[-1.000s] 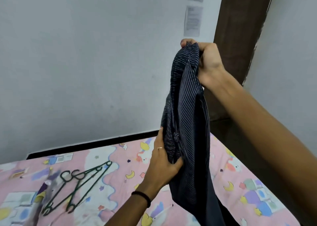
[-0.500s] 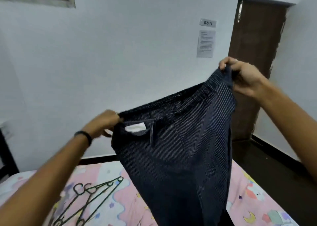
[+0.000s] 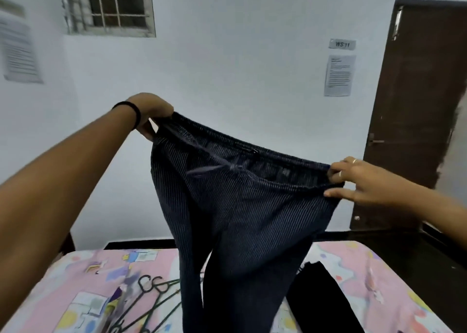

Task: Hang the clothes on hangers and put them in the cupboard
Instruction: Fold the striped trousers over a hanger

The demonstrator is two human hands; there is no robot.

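The fingers of the left hand (image 3: 151,115) are curled tightly over the left end of the waistband of the dark striped trousers (image 3: 240,206), while at the right end the cloth is pinched by the right hand (image 3: 358,181), its thumb kept straight beneath the hem. Compared with half a second ago, the tilt of the waistband is reversed: the left end is now held high and the right end is lowered. The legs are hung down over the pink patterned bed (image 3: 75,282), where green hangers (image 3: 151,300) are lain at the near left and a black garment (image 3: 321,300) is now revealed at the right.
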